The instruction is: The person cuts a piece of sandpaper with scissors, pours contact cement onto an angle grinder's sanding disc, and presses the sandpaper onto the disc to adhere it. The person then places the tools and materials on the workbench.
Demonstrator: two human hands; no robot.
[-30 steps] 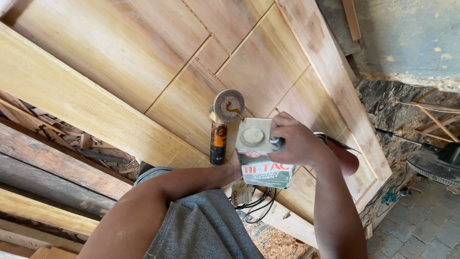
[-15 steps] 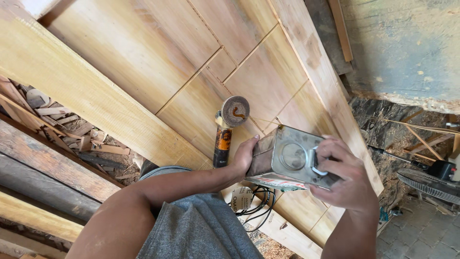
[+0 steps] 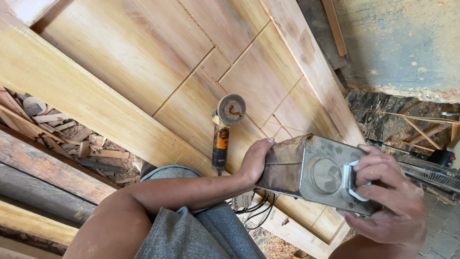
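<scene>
One rectangular metal can [image 3: 306,172], held between two hands: left hand [image 3: 255,160] cupped against its bottom end, right hand [image 3: 385,196] closed around the white handle [image 3: 352,181] on its top beside the round cap [image 3: 326,175]. One angle grinder [image 3: 224,132] lies just beyond the left hand on one panelled wooden door [image 3: 191,62]; black cables [image 3: 256,206] hang below that hand.

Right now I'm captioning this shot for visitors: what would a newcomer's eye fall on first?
First the dull metal can at lower right, tipped on its side, the right hand hooked through its white handle and the left hand bracing its base. Next the orange angle grinder, lying mid-frame on the pale panelled wooden door that fills the view.
</scene>
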